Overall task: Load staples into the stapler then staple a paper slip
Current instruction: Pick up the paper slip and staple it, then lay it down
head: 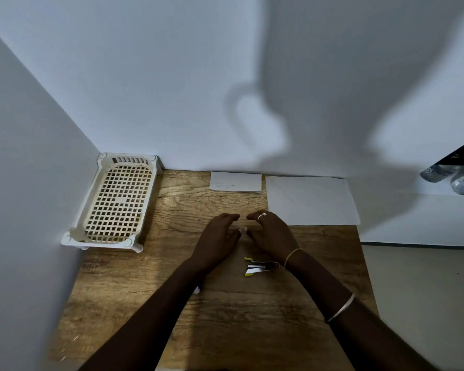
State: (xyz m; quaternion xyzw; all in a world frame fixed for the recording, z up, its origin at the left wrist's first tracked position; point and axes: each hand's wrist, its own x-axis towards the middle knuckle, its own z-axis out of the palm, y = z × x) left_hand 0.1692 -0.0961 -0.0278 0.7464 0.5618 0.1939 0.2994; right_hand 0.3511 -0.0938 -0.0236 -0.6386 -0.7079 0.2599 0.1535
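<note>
- Wood-grain bench (225,311) in a white-walled corner; lattice tray (115,202) at far left.
- Left hand (220,236) and right hand (271,234): loosely curled, fingertips nearly meeting, holding nothing visible.
- Stapler (259,266) lies open on the bench, just under the right wrist.
- Paper slip (235,182) against the back wall, well apart from the hands.

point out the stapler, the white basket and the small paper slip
yellow-tipped metal stapler (259,266), head view, opened metal body
white plastic lattice basket (117,200), head view, grid floor
small white paper slip (235,181), head view, centre

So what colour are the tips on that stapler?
Yellow tips on the stapler, the rest silvery metal; the head view shows it.
</note>
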